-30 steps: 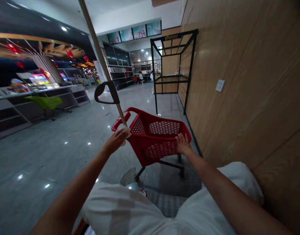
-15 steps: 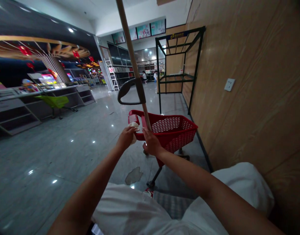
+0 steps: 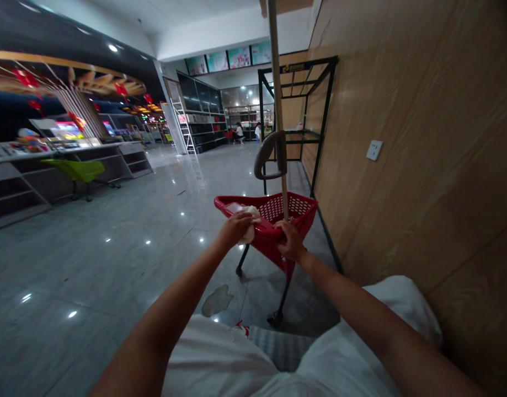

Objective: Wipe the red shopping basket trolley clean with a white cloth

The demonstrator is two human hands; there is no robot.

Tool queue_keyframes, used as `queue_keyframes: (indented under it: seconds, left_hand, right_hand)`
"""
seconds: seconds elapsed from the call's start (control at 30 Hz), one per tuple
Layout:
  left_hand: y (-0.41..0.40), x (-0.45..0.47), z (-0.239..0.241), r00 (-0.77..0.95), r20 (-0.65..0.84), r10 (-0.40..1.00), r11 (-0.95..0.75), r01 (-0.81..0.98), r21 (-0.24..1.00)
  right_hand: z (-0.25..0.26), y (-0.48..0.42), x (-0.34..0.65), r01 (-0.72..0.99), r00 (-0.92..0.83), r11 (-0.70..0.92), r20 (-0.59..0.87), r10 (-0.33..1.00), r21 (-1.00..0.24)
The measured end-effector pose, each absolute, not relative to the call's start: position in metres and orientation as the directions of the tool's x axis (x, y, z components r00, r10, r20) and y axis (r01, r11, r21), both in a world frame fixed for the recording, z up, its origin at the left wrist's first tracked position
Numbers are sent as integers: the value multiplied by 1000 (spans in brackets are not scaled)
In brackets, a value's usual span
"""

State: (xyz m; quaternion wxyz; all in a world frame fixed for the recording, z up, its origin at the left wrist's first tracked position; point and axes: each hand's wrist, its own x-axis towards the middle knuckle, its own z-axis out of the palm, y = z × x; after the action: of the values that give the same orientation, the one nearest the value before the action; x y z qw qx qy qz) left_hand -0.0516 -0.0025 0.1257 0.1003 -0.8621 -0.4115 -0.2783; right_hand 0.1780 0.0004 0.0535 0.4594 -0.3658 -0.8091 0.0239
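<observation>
A red plastic shopping cart (image 3: 273,255) with a perforated basket stands in front of me on wheeled legs. A tall pole (image 3: 278,105) with a grey loop-shaped grip (image 3: 260,160) rises from it; its top is out of frame. My left hand (image 3: 235,227) is closed on a white cloth (image 3: 249,234), pressing it against the cart's handle end. Further right, my right hand (image 3: 291,240) is wrapped round the red rim near the foot of the pole. Part of the basket's inside is hidden by the rim.
On the right runs a wood-panelled wall (image 3: 422,138) with a socket (image 3: 374,150). A dark metal frame (image 3: 325,127) stands beyond the cart. At left, a green cart (image 3: 81,170) is by a long counter (image 3: 27,190). Two people appear far back near shelves (image 3: 203,129).
The cart has turned, its handle end swinging round toward the left. The pole has shifted right in view. Both hands have moved right with the cart, still on it.
</observation>
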Motion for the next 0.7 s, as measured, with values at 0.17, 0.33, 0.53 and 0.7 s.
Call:
queue_keyframes:
  seconds: [0.17,0.33,0.53,0.7]
  left_hand:
    - [34,-54,142,316,549,774,-433,897,93]
    - [25,-3,133,271,600,753,-384,921,66]
    - [29,21,125,446,606,659,-562,827,3]
    - [44,42,129,300,598,743,-457,881,125]
  right_hand:
    - [86,-2,222,606,-453,738,634,627,-297]
    - [119,-12,189,816,-402,561,558,726,-141]
    - [99,0,189,944,-272,329,559,784,-2]
    - [89,8,222,940,-296,340,588,753,37]
